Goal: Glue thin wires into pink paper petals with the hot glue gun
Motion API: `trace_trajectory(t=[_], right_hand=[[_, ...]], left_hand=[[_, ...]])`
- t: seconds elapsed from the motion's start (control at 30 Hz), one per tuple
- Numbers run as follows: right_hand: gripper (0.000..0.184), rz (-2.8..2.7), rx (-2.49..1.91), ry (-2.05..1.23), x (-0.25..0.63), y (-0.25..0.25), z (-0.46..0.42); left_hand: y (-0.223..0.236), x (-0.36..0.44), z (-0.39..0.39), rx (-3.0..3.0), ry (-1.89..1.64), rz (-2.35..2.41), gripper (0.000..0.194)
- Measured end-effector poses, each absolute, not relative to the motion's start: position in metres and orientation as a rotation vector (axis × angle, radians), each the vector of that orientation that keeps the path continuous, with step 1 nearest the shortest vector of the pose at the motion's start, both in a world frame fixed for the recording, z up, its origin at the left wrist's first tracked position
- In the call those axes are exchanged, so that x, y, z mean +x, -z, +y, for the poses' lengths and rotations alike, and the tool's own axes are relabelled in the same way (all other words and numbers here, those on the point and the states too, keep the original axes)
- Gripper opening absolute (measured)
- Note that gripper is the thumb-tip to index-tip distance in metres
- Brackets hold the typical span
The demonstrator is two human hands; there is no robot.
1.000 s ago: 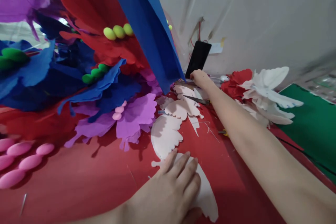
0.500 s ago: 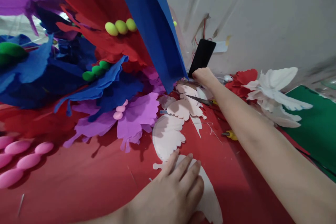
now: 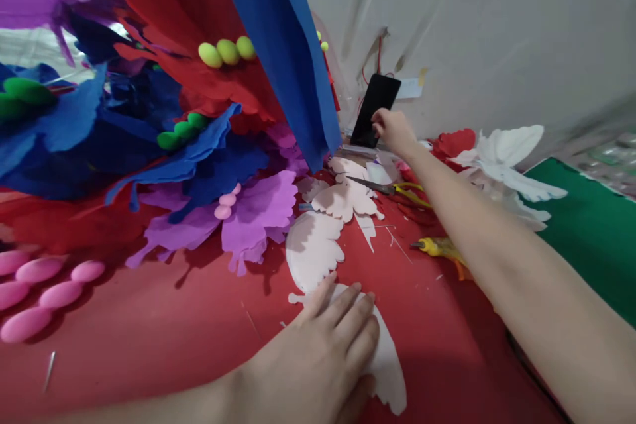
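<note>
My left hand [image 3: 330,351] lies flat, fingers spread, on a white butterfly-shaped cutout [image 3: 385,364] on the red tabletop. The cutout's other scalloped wing [image 3: 313,248] extends beyond my fingertips. At the back, my right hand [image 3: 395,132] is raised in front of a black phone [image 3: 372,106] propped near the wall. Its fingers are curled in, and I see nothing held in them. Whether they touch the phone is unclear. Scissors with yellow handles [image 3: 385,189] lie below that hand, beside more pale butterfly cutouts [image 3: 345,195].
A yellow-handled tool [image 3: 437,247] is partly behind my right forearm. Blue [image 3: 283,53], red [image 3: 183,73] and purple butterflies [image 3: 258,212] crowd the left, with pink oval beads [image 3: 62,293] in front. White butterflies [image 3: 511,156] and a green sheet [image 3: 586,232] are at right.
My right hand has lifted slightly from the phone's lower edge to in front of its screen, fingers still curled. My left hand stays flat on the cutout. The view has shifted slightly.
</note>
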State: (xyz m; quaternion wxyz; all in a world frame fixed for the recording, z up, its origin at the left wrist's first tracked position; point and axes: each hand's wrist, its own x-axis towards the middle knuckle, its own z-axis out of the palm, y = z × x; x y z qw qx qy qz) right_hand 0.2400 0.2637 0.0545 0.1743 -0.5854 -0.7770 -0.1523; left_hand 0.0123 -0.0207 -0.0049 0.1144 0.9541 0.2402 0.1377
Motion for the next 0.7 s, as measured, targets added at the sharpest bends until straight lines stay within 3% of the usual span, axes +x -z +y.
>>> trace_trajectory(t=[0.2,0.4,0.53,0.6,0.7], right_hand=[[0.013,-2.037,-1.273,0.314,0.208,-0.114,0.226],[0.01,-1.908,-0.977,0.493,0.182,-0.155,0.119],[0.014,-2.086,-0.767,0.586,0.187,-0.137,0.05],[0.009,-2.138,-0.677,0.435,0.196,-0.118,0.027],[0.017,-2.312,-0.709,0.226,0.214,-0.089,-0.001]], left_hand=[[0.009,0.01,-0.024,2.89,-0.494,0.665,0.036],[0.006,0.012,-0.028,2.919,-0.457,0.84,0.033],[0.004,0.009,-0.024,2.878,-0.363,0.771,0.035],[0.002,0.006,-0.02,2.835,-0.318,0.697,0.046],[-0.005,0.002,-0.012,2.727,-0.414,0.664,0.052]])
